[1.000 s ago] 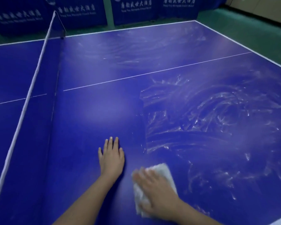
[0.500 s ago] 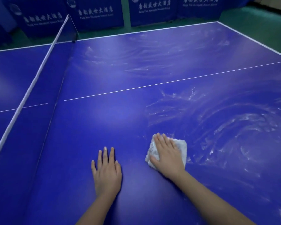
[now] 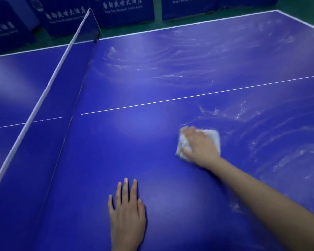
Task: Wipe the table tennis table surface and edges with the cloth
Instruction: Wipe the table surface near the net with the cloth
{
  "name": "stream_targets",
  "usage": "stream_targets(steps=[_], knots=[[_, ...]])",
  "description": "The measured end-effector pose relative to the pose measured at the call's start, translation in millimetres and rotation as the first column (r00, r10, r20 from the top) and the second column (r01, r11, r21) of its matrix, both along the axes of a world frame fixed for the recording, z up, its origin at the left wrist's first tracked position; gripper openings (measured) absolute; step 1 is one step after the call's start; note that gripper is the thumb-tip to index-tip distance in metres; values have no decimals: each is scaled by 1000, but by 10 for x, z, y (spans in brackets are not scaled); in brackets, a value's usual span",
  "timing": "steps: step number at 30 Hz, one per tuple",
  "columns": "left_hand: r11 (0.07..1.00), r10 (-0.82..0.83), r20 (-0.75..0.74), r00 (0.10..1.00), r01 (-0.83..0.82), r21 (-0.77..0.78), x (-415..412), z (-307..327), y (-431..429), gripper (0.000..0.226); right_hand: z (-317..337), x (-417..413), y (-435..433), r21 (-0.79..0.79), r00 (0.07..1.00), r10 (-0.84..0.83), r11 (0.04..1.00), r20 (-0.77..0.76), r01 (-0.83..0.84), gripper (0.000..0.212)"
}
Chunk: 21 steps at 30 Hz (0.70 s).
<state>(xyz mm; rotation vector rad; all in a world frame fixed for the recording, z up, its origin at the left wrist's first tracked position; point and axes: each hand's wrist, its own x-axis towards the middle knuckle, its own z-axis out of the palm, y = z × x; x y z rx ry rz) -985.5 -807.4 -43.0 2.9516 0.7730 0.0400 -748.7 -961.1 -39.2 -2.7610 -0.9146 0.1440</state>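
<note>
The left hand [image 3: 127, 212] lies flat on the blue table tennis table [image 3: 116, 151] near the person's edge, palm down, fingers straight and close together, holding nothing. The right hand [image 3: 199, 147], arm reaching forward, presses palm down on a folded white cloth [image 3: 215, 137]. Its fingers lie stretched over the cloth rather than curled round it, though motion blur softens them. The cloth sits on the near half of the table, short of the white centre line [image 3: 170, 100], with its corners showing beside the hand. Pale wet streaks [image 3: 261, 142] swirl across the surface to the right of the cloth and again beyond the centre line. The net [image 3: 43, 98] runs diagonally on the left, well apart from both hands. Blue barriers [image 3: 121, 9] with white lettering stand on the green floor [image 3: 158, 17] past the far edge. Compared with half a second ago, the right hand and cloth lie farther forward and farther from the left hand, which stays flat in its place.
</note>
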Motion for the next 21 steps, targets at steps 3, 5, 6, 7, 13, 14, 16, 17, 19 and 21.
stream_targets(steps=[3, 5, 6, 7, 13, 14, 16, 17, 19, 21], knots=[[999, -5, 17, 1000, 5, 33, 7, -28, 18, 56, -83, 268, -48, 12, 876, -482, 876, 0, 482, 63], [999, -11, 21, 1000, 10, 44, 8, -56, 22, 56, -113, 72, 137, 1, 830, -558, 830, 7, 558, 67], [999, -11, 26, 1000, 10, 45, 8, -72, 28, 56, -121, -104, 279, 22, 850, -527, 850, 13, 527, 67], [999, -8, 39, 999, 6, 43, 10, -88, 36, 56, -119, -319, 424, 37, 899, -437, 899, 23, 436, 66], [999, -14, 171, 985, 22, -44, 65, -153, 83, 58, -155, -814, 919, 32, 934, 357, 933, 36, -358, 64], [996, -14, 198, 980, 31, -82, 78, -151, 88, 59, -140, -602, 929, 32, 915, 403, 915, -9, -402, 65], [989, -8, 233, 972, 41, -141, 87, -151, 82, 58, -89, -56, 876, 37, 939, 343, 939, 1, -343, 62], [988, -5, 241, 971, 42, -150, 89, -155, 76, 57, -66, 254, 793, 37, 972, 236, 971, 19, -237, 61], [988, -1, 252, 968, 40, -148, 94, -164, 61, 57, -81, 850, 490, 61, 998, -55, 997, 42, 53, 60], [989, 8, 273, 962, 32, -142, 109, -181, 51, 61, -127, 1248, 160, 48, 921, -383, 923, 66, 381, 59]])
